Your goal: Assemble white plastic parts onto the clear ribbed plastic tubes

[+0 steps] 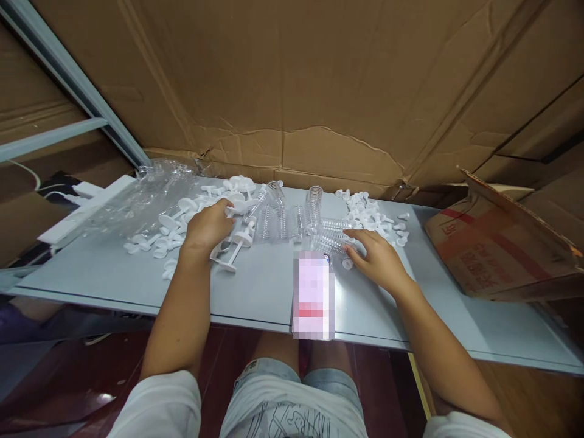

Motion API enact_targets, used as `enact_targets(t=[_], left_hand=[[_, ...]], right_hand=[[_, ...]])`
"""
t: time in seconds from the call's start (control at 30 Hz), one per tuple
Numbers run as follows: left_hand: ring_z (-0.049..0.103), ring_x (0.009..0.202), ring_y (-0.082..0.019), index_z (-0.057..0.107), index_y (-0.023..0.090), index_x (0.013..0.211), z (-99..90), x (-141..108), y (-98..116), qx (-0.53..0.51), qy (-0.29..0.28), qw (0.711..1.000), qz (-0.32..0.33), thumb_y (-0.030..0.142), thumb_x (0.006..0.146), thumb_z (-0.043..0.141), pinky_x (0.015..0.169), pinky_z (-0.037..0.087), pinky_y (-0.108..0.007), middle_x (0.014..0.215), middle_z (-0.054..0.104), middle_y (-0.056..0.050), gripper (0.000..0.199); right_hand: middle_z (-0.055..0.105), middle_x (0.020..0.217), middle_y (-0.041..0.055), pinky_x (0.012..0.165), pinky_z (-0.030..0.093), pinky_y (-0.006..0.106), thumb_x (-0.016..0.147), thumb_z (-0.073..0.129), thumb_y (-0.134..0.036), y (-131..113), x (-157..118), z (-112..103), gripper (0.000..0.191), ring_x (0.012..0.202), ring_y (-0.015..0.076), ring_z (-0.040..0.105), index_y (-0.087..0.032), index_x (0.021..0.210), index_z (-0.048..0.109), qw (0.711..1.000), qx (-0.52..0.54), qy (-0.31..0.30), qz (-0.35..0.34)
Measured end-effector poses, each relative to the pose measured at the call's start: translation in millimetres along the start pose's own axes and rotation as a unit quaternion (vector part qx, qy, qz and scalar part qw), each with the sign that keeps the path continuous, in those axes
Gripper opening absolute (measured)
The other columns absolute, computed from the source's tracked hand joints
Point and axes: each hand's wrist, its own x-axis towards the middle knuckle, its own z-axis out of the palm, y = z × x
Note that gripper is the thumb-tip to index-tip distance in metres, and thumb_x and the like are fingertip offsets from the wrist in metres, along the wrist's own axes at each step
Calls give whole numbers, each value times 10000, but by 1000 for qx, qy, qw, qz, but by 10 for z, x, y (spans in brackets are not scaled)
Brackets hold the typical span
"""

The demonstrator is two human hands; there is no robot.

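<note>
My left hand [208,230] is closed, with its fingertips on a white plastic part with a round disc [237,202], among a heap of similar pieces. Just below it lies a white stemmed plastic piece [238,246] with a flat foot. My right hand [379,258] has its thumb and fingers apart at the near end of a clear ribbed plastic stack [329,244]. Whether its fingertips touch the stack is hard to see. Several more clear ribbed stacks [281,224] lie between my hands, some leaning upright at the back.
A phone [313,295], its screen blurred, lies at the table's front edge. Small white plastic pieces [365,210] are heaped behind my right hand. Crumpled clear plastic bag [155,194] and a white power strip [84,213] are left. An open cardboard box [493,243] stands right.
</note>
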Motion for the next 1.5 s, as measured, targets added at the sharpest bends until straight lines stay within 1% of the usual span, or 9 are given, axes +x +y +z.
enact_targets(t=[0.23, 0.47, 0.7, 0.93, 1.07, 1.13, 1.23, 1.33, 1.5], left_hand=[[633, 919, -304, 440, 249, 1221, 9, -11, 15, 6, -27, 1000, -1, 336, 784, 491, 693, 453, -360, 1087, 662, -97, 448], [633, 931, -311, 420, 242, 1237, 10, -24, 0, 23, -30, 999, 1, 391, 782, 499, 699, 462, -362, 1104, 659, -107, 486], [631, 919, -331, 430, 241, 1231, -19, -72, 11, 37, -24, 999, 4, 314, 754, 501, 705, 472, -398, 1101, 662, -112, 488], [560, 1053, -365, 438, 226, 1287, -9, -130, 44, 38, 39, 998, 22, 252, 766, 485, 773, 474, -455, 1188, 587, -154, 523], [499, 1127, -327, 527, 237, 1194, -44, -200, 137, -19, 211, 976, 47, 287, 833, 456, 908, 424, -449, 1173, 577, -115, 372], [499, 1126, -274, 561, 239, 1121, -50, -238, 218, -76, 297, 949, 74, 293, 868, 435, 970, 387, -412, 1151, 590, -79, 288], [525, 1076, -225, 594, 221, 1005, 3, -304, 381, -149, 334, 916, 166, 287, 886, 438, 992, 366, -382, 1070, 627, -58, 207], [553, 1013, -211, 606, 214, 940, 140, -403, 578, -182, 292, 896, 281, 305, 881, 473, 958, 385, -374, 1001, 661, -43, 171], [565, 1015, -224, 588, 210, 1058, 392, -619, 864, -203, 139, 867, 433, 364, 857, 547, 910, 402, -381, 1041, 676, -51, 257]], right_hand=[[654, 1123, 94, 868, 483, 421, 871, 529, -345, -43, -11, 57, 380, 1023, 277, 604, -195, 1218, 555, 999, -6, -38, -25], [596, 1212, 119, 930, 451, 439, 859, 543, -289, -54, 14, 237, 451, 1101, 284, 556, -182, 1294, 485, 998, -9, -34, -56], [643, 1111, 101, 910, 447, 467, 844, 547, -295, -25, 13, 157, 378, 1048, 282, 579, -215, 1213, 556, 997, 63, 20, -36], [620, 1177, 84, 910, 458, 412, 814, 589, -372, 15, 38, 122, 394, 1016, 239, 591, -225, 1179, 561, 965, 242, 90, 49], [593, 1121, 79, 848, 497, 379, 806, 594, -421, 59, 50, 153, 462, 997, 217, 581, -251, 1221, 483, 930, 335, 116, 95], [561, 1143, 81, 794, 522, 361, 803, 587, -440, 70, 49, 164, 559, 999, 212, 578, -284, 1298, 381, 914, 374, 120, 102], [543, 1177, 77, 778, 536, 365, 826, 536, -420, 45, 41, 162, 612, 977, 202, 592, -323, 1358, 252, 886, 442, 91, 110], [577, 1088, 58, 756, 542, 376, 803, 541, -380, -10, 39, 157, 539, 901, 201, 615, -325, 1284, 306, 854, 500, 69, 129], [609, 961, 24, 721, 524, 366, 733, 616, -410, -74, 57, 188, 447, 850, 199, 618, -310, 1096, 375, 839, 522, 87, 130]])
